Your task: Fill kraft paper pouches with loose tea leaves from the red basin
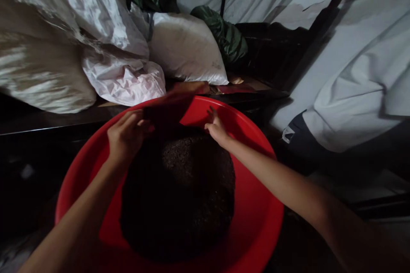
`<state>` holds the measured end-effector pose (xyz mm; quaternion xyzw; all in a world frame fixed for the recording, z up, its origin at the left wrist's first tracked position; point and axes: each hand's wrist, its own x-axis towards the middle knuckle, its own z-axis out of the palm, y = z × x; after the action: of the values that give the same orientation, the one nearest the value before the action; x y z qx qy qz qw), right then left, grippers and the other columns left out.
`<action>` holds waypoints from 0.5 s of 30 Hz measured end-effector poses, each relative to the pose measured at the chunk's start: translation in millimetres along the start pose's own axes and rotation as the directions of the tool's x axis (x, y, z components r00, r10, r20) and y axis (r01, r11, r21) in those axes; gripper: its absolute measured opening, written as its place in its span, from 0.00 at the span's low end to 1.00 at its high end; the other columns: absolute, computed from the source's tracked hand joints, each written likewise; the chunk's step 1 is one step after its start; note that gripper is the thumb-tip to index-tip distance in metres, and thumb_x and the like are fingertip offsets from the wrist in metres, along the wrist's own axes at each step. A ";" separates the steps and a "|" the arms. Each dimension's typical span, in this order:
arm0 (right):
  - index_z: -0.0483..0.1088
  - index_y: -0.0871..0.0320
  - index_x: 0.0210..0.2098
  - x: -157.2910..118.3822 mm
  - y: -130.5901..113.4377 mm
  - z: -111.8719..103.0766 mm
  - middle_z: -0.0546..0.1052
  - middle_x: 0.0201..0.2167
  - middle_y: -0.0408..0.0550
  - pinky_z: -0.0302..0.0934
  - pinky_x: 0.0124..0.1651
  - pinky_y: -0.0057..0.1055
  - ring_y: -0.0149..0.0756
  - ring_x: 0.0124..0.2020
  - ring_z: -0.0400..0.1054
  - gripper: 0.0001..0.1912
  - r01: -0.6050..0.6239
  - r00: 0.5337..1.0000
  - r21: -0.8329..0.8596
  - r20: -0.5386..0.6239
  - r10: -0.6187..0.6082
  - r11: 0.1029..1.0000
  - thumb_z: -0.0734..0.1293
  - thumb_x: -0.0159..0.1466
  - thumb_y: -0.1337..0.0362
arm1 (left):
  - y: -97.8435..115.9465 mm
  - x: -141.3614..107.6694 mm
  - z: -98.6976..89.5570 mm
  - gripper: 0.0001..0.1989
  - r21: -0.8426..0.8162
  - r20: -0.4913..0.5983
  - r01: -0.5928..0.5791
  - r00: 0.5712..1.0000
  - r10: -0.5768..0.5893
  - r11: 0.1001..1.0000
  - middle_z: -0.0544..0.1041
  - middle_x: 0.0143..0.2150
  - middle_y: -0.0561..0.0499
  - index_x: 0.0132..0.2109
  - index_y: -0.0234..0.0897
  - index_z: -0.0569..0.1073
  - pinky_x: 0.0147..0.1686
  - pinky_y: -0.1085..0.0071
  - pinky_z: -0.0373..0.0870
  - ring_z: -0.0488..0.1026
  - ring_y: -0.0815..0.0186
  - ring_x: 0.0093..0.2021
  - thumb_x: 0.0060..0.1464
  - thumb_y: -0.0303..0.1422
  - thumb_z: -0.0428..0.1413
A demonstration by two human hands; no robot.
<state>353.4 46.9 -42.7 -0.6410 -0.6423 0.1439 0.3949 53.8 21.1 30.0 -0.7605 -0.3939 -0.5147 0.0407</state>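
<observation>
A large red basin (256,226) fills the lower middle of the view. Inside it lies a big, dark, rounded mass with a rough, crumbly top (184,158); what it is made of I cannot tell. My left hand (126,134) is over the basin's left part, its fingers curled inward beside a dark patch, and whatever they hold is lost in shadow. On the other side, my right hand (218,128) hovers near the far edge of the dark mass, thumb and fingers apart, with nothing visible in it.
White sacks (185,47) and a crumpled pale plastic bag (128,81) rest on a dark ledge behind the basin. Dark green bundles (221,34) lie among them. At the right stands a person in a light top (355,89), close to the basin.
</observation>
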 end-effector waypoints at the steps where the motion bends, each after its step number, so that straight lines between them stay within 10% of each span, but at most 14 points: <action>1: 0.55 0.46 0.75 -1.3 -5.4 -4.8 0.67 0.72 0.46 0.73 0.58 0.38 0.42 0.64 0.71 0.45 0.025 1.000 0.060 -0.014 -0.024 0.998 0.59 0.59 0.74 | -1.7 0.3 2.8 0.09 0.003 0.048 -0.074 0.996 0.073 0.997 0.84 0.43 0.47 0.38 0.37 0.77 0.46 0.70 0.78 0.82 0.64 0.43 0.67 0.33 0.55; 4: 0.41 0.39 0.79 -10.3 -21.7 -15.3 0.56 0.78 0.37 0.68 0.67 0.44 0.41 0.70 0.64 0.53 0.082 0.997 0.200 -0.002 -0.083 0.976 0.57 0.59 0.75 | -8.0 -2.9 13.0 0.11 -0.055 0.176 -0.106 0.978 0.114 0.993 0.84 0.50 0.46 0.46 0.39 0.79 0.49 0.70 0.78 0.83 0.62 0.48 0.68 0.35 0.52; 9: 0.23 0.40 0.80 -27.3 -41.7 -6.8 0.46 0.81 0.39 0.59 0.74 0.50 0.41 0.78 0.50 0.57 0.178 0.970 0.215 0.125 -0.207 0.960 0.60 0.62 0.74 | 0.2 -13.5 24.9 0.37 -0.099 0.334 0.195 0.930 -0.152 0.976 0.81 0.60 0.39 0.71 0.38 0.64 0.53 0.59 0.80 0.84 0.53 0.49 0.61 0.48 0.59; 15: 0.46 0.41 0.79 -10.6 -11.2 16.7 0.61 0.76 0.42 0.64 0.69 0.48 0.43 0.71 0.62 0.42 0.159 0.961 0.084 0.214 -0.173 0.984 0.55 0.69 0.73 | 16.3 -8.8 24.4 0.21 0.085 0.099 0.390 0.912 -0.398 0.917 0.85 0.41 0.43 0.55 0.35 0.80 0.44 0.64 0.79 0.82 0.56 0.39 0.58 0.38 0.55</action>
<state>332.5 40.8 -49.2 -0.5515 -0.7284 0.2015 0.3530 81.2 16.4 17.1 -0.6920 -0.5569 -0.4550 -0.0624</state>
